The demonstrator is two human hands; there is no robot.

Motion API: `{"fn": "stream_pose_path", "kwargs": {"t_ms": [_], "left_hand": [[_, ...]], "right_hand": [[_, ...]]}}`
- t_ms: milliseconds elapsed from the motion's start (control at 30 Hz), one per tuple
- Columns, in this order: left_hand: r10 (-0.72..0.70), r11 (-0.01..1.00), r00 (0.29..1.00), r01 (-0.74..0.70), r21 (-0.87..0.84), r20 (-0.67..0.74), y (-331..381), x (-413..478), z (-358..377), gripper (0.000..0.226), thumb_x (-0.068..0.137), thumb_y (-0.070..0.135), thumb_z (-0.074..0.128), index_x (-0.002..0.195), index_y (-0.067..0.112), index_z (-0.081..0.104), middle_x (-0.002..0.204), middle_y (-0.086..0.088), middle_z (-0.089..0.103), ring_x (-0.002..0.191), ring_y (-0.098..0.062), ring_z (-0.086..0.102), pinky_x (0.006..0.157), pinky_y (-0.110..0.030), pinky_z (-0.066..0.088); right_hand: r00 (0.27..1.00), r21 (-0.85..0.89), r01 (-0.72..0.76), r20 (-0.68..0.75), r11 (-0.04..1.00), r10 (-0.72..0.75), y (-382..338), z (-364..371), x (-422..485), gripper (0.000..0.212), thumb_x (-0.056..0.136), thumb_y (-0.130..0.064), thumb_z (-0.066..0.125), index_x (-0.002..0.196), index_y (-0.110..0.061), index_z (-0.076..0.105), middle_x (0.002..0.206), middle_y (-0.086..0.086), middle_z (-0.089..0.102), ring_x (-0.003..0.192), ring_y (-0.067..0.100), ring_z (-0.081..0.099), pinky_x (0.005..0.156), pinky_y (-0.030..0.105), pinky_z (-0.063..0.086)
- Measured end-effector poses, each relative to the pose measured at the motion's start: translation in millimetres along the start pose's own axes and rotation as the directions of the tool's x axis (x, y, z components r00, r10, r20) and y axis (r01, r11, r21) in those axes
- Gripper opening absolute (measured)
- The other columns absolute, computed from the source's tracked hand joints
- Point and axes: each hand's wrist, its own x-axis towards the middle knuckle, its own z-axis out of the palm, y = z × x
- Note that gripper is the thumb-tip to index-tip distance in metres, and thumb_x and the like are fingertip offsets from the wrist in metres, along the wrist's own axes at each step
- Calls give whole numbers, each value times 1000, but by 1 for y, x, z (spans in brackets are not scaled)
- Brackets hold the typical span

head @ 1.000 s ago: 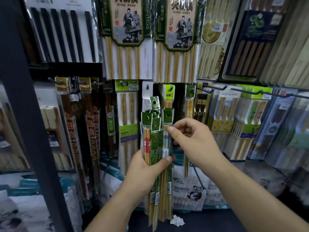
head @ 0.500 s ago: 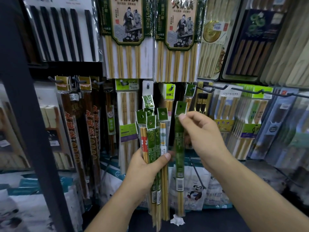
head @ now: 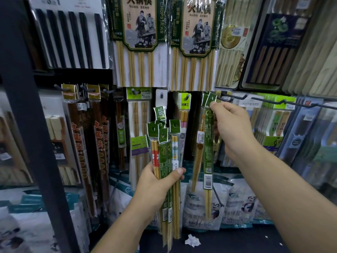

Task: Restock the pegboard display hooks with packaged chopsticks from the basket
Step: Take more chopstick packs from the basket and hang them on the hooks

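My left hand (head: 155,181) grips a bundle of several chopstick packs (head: 165,154) with green header cards, held upright at centre. My right hand (head: 229,125) pinches one green chopstick pack (head: 208,152) near its top. That pack's green header (head: 211,97) sits level with the tip of a black display hook (head: 226,98) on the lower row. Whether the header hole is on the hook I cannot tell. The basket is out of view.
Large bamboo chopstick packs (head: 138,42) hang on the upper row. Dark red packs (head: 87,143) hang at left behind a black upright post (head: 27,125). More hooks (head: 291,104) with packs jut out at right. A crumpled paper scrap (head: 192,241) lies on the floor.
My right hand pulled one green pack out of the bundle and carried it up and to the right, up to the hook tip. The left hand kept the bundle nearly still.
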Motion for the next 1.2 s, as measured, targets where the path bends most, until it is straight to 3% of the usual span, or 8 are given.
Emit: {"fn": "stream_pose_path", "kwargs": {"t_ms": [167,300,600,767,900,967,1100,1200], "left_hand": [[-16,999,1000,16,35,-11,-1,0,0,39,78,35,84,110,15,72,98,-1,81,95,-16,76,97,-49,56],[-26,999,1000,26,47,-13,-1,1,-1,35,82,33,86,110,17,73,98,0,81,95,-16,76,96,-49,57],[-32,999,999,32,23,-18,-2,0,0,27,83,26,85,106,22,71,96,3,81,92,-13,77,87,-37,58],[-14,1000,999,15,12,-41,-1,0,0,26,83,25,85,104,26,70,95,11,80,89,-5,75,73,-18,55],[21,1000,998,-21,12,-63,0,0,-1,27,83,23,85,105,28,71,96,13,80,90,-5,75,73,-16,55],[29,1000,998,-29,4,-55,0,1,0,27,83,21,85,104,31,72,98,12,80,91,-6,76,76,-21,56],[23,1000,1000,-23,-18,-20,1,-1,3,27,81,16,87,99,31,73,94,5,80,87,-12,77,68,-19,58],[26,999,1000,-26,-43,0,1,-2,5,32,80,13,87,106,21,71,95,1,80,87,-14,77,69,-19,57]], "right_hand": [[999,-29,34,-6,999,-35,-2,-1,2,42,101,-28,60,78,7,56,74,8,40,71,20,37,98,33,45],[998,-53,65,-15,996,-66,-4,0,-2,48,101,-25,60,56,-16,45,54,-5,28,57,16,30,93,26,46],[996,-110,88,-17,990,-91,9,2,7,41,99,-26,59,75,5,51,56,0,31,60,20,32,81,30,53],[991,-226,111,-48,968,-125,24,-1,6,47,101,-43,58,64,-14,51,46,-13,34,47,6,35,60,29,39],[988,-250,93,-100,964,-121,33,0,-8,34,97,-46,63,77,-19,55,64,-9,50,53,1,46,60,28,39],[994,-244,91,-35,965,-102,34,0,-22,31,96,-47,63,80,-21,60,68,-5,58,61,3,55,63,29,44],[952,-195,126,298,973,-63,32,8,-51,14,96,-41,64,89,-32,71,84,-9,71,77,5,66,65,21,53],[935,-171,193,329,966,-129,32,14,-58,9,98,-24,66,92,-26,72,80,-4,69,73,4,62,64,14,49]]}}
